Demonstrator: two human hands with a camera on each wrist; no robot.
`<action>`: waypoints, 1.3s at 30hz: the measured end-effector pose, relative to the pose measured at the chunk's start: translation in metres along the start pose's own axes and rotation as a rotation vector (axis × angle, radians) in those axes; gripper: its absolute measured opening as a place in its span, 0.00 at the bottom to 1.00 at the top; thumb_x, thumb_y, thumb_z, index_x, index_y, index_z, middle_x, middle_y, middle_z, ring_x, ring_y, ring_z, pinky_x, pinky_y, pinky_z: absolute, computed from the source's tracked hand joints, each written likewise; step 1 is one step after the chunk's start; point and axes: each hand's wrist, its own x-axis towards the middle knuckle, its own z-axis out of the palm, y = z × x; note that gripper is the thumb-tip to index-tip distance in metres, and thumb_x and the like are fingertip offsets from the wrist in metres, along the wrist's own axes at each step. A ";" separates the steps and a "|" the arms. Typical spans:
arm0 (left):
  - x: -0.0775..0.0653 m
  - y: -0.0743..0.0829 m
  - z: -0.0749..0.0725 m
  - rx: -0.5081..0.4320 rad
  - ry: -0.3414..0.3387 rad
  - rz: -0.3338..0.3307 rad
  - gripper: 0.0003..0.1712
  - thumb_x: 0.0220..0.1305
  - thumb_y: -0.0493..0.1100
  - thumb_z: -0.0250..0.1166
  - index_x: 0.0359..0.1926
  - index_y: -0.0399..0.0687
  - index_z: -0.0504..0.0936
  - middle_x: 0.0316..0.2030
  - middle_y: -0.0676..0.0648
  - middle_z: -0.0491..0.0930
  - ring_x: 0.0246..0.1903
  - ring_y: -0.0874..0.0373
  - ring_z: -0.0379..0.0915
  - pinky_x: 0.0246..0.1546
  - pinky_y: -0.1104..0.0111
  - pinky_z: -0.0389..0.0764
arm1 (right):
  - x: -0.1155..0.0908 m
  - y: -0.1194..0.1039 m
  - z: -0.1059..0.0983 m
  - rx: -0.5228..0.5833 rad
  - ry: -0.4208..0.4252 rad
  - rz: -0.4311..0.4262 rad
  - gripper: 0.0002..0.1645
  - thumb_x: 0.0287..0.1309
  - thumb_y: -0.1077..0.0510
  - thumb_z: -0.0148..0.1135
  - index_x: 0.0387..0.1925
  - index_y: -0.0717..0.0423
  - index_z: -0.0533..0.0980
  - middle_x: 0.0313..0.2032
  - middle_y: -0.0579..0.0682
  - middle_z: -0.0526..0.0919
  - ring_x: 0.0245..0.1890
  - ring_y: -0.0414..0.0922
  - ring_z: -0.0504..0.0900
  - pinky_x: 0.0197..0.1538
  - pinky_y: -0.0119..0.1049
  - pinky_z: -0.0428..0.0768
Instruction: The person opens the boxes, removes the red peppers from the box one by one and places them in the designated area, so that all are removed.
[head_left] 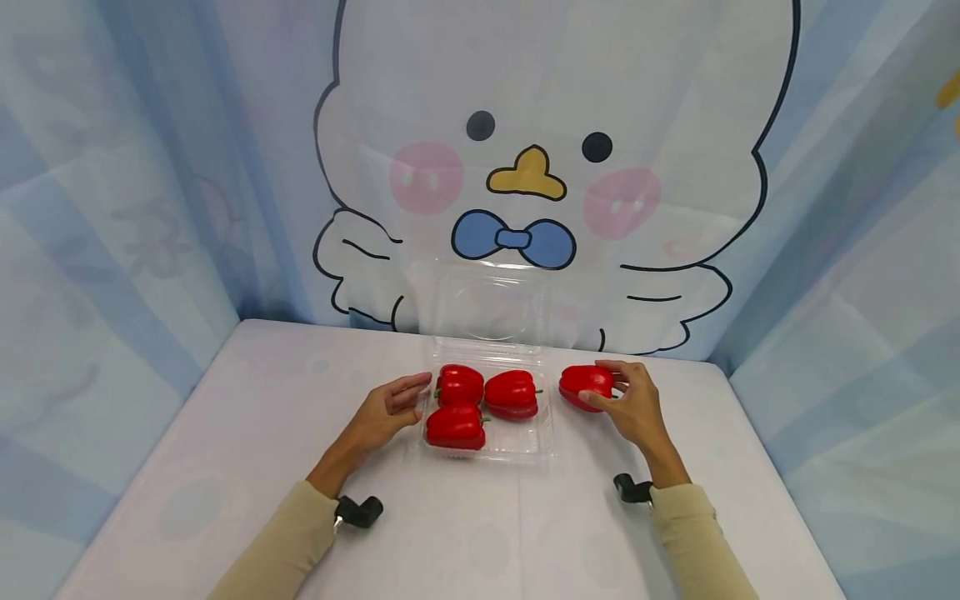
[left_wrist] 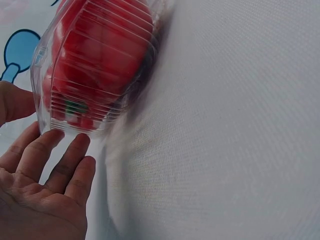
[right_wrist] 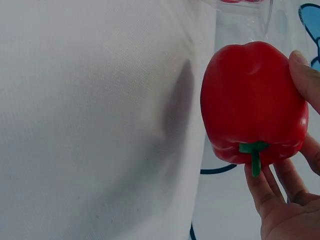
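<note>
A: State the condition of the right hand (head_left: 637, 407).
B: Partly closed. Thumb and fingers grip one red bell pepper (head_left: 585, 385) by its sides. In the right wrist view, the green stem (right_wrist: 255, 156) faces the camera.

A: Where is that pepper located?
B: Outside the clear plastic clamshell container (head_left: 534, 442), just beside its right edge and raised above the white tabletop (head_left: 480, 533).

A: And the left hand (head_left: 384, 414)?
B: Loosely open at the container's left side. In the left wrist view, the fingers are slightly bent, the thumb is at the rim, and the fingertips are at the ribbed wall. Whether they bear any weight cannot be told.

A: List the contents of the container.
B: Three red bell peppers: a far-left pepper (head_left: 460, 383), a near-left pepper (head_left: 454, 427) and a far-right pepper (head_left: 512, 393). All three lie on their sides.

A: Lid (head_left: 491, 304) position?
B: Swung open, standing up at the far edge, in front of the printed curtain (head_left: 675, 208).
</note>
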 end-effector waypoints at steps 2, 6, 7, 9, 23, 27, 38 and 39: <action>0.000 0.000 0.000 0.000 -0.001 -0.004 0.38 0.73 0.30 0.61 0.81 0.44 0.64 0.80 0.39 0.64 0.80 0.40 0.60 0.72 0.58 0.72 | 0.001 0.001 0.002 0.002 -0.012 -0.003 0.40 0.61 0.54 0.78 0.73 0.53 0.73 0.68 0.64 0.69 0.70 0.64 0.73 0.71 0.61 0.79; 0.001 0.001 0.001 0.001 0.003 -0.012 0.38 0.73 0.30 0.61 0.81 0.44 0.64 0.80 0.40 0.65 0.80 0.41 0.60 0.73 0.56 0.72 | 0.004 0.005 0.005 0.014 -0.019 -0.015 0.40 0.61 0.54 0.78 0.72 0.53 0.74 0.67 0.64 0.70 0.70 0.65 0.73 0.71 0.61 0.78; 0.001 0.001 0.001 0.001 0.004 -0.015 0.38 0.73 0.30 0.61 0.81 0.45 0.64 0.80 0.41 0.65 0.80 0.42 0.60 0.73 0.56 0.72 | 0.005 0.006 0.005 0.014 -0.022 -0.014 0.40 0.61 0.54 0.78 0.72 0.53 0.74 0.67 0.64 0.70 0.71 0.66 0.73 0.71 0.61 0.78; 0.001 0.001 0.002 0.001 0.008 -0.019 0.38 0.73 0.30 0.61 0.80 0.45 0.65 0.80 0.41 0.65 0.80 0.42 0.61 0.73 0.56 0.72 | 0.006 0.009 0.006 0.022 -0.032 -0.004 0.40 0.61 0.54 0.78 0.72 0.53 0.74 0.67 0.64 0.70 0.71 0.65 0.72 0.71 0.59 0.78; 0.002 -0.001 0.002 -0.009 0.011 -0.016 0.38 0.72 0.30 0.62 0.80 0.46 0.65 0.80 0.42 0.66 0.80 0.43 0.62 0.72 0.58 0.74 | 0.005 0.003 0.001 0.016 -0.088 0.036 0.41 0.64 0.54 0.75 0.76 0.52 0.70 0.72 0.64 0.69 0.74 0.65 0.69 0.73 0.58 0.76; 0.002 -0.002 0.002 -0.009 0.009 -0.009 0.38 0.72 0.30 0.61 0.80 0.46 0.65 0.80 0.41 0.66 0.80 0.43 0.61 0.72 0.58 0.74 | 0.003 0.002 0.001 0.022 -0.084 0.039 0.44 0.62 0.53 0.77 0.76 0.51 0.70 0.72 0.63 0.68 0.75 0.65 0.69 0.71 0.59 0.78; 0.003 -0.003 0.001 -0.013 0.010 -0.015 0.38 0.72 0.30 0.62 0.80 0.46 0.65 0.80 0.42 0.66 0.80 0.43 0.62 0.72 0.58 0.74 | -0.002 -0.010 -0.005 0.005 -0.004 -0.065 0.43 0.58 0.54 0.80 0.73 0.53 0.73 0.72 0.63 0.70 0.74 0.65 0.70 0.73 0.62 0.75; 0.003 -0.004 0.001 -0.013 0.011 -0.015 0.38 0.72 0.31 0.62 0.80 0.46 0.65 0.80 0.42 0.66 0.80 0.43 0.62 0.72 0.58 0.74 | -0.003 -0.011 -0.005 0.005 0.006 -0.082 0.43 0.57 0.54 0.80 0.73 0.52 0.73 0.71 0.62 0.71 0.73 0.64 0.70 0.73 0.62 0.75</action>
